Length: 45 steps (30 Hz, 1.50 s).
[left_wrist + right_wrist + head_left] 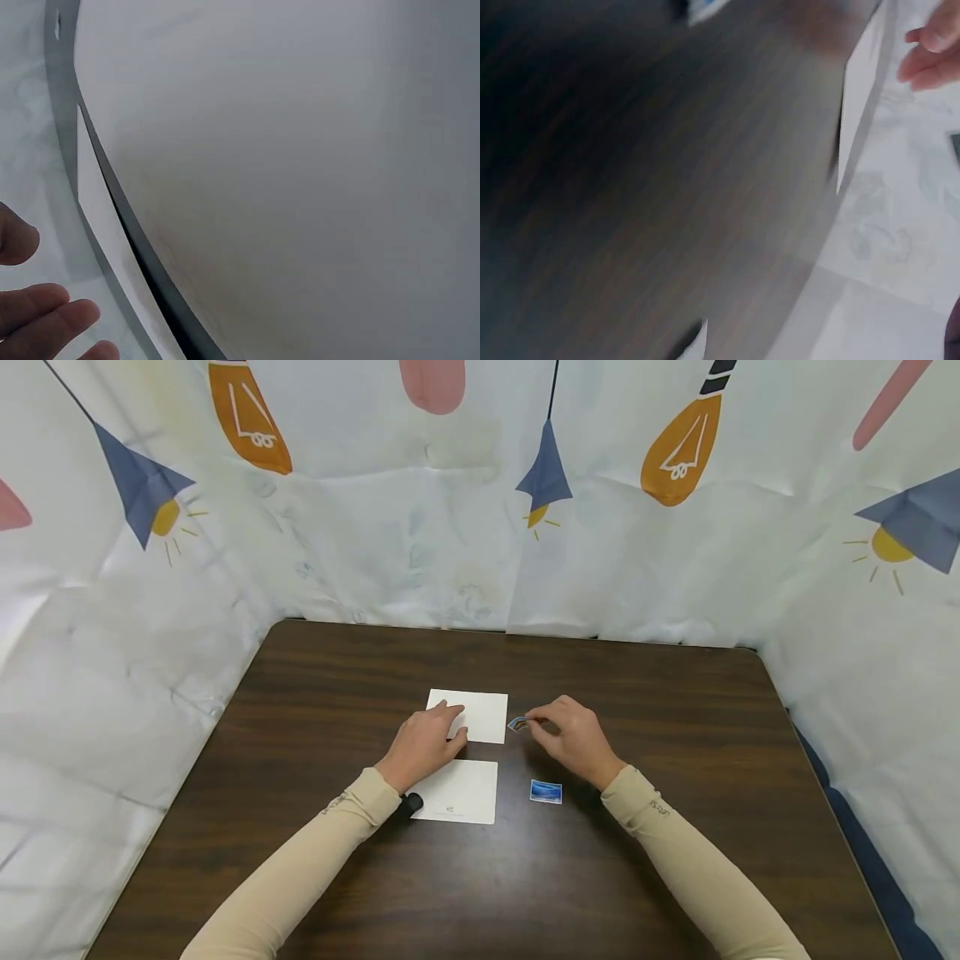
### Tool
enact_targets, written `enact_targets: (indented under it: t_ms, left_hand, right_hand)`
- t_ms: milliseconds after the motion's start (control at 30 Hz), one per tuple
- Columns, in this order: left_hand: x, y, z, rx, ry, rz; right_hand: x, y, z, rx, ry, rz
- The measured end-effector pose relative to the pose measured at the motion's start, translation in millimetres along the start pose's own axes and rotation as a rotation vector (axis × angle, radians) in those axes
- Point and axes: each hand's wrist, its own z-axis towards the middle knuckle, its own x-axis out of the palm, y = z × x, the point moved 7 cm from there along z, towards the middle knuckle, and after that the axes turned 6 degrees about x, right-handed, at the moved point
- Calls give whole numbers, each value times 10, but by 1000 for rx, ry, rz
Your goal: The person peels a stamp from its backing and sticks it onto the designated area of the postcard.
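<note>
Between thumb and forefinger, my right hand (576, 737) pinches a small colourful stamp-like picture (517, 723), slightly bent, just right of the upper white card (486, 717). My left hand (426, 740) lies over that card's left part, its fingers stretched out and the thumb spread apart. Nearer to me, a second white card (461, 793) with a small printed mark lies on the table. A blue stamp-like picture (546, 792) with a white border lies flat to its right, below my right hand. The right wrist view is blurred and shows mostly tabletop.
Everything lies on a dark brown wooden table (660, 877). A small black round thing (412, 802) sits by my left wrist, at the lower card's corner. White cloth (360, 560) printed with lamps and bulbs hangs behind the table and along both sides.
</note>
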Motion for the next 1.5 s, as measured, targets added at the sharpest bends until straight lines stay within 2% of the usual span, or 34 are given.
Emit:
enact_targets:
  t_ms: [200,567,733,1133,1267,1500]
  left_hand:
    - [24,150,-39,36,52,33]
    - [205,407,-167,32,340,25]
    - [269,497,-188,17,422,10]
    - [332,516,-149,-5,518,-8]
    - [349,493,-124,-9,541,6]
    - [314,444,-113,4,547,38]
  right_hand:
    - [82,-140,59,241,46,116]
    - [342,-365,112,584,123,242]
    - [466,-460,136,670,139,292]
    - [694,-683,168,925,206,419]
    - [762,-734,224,972,223,461]
    - [865,-782,312,1011,261,469]
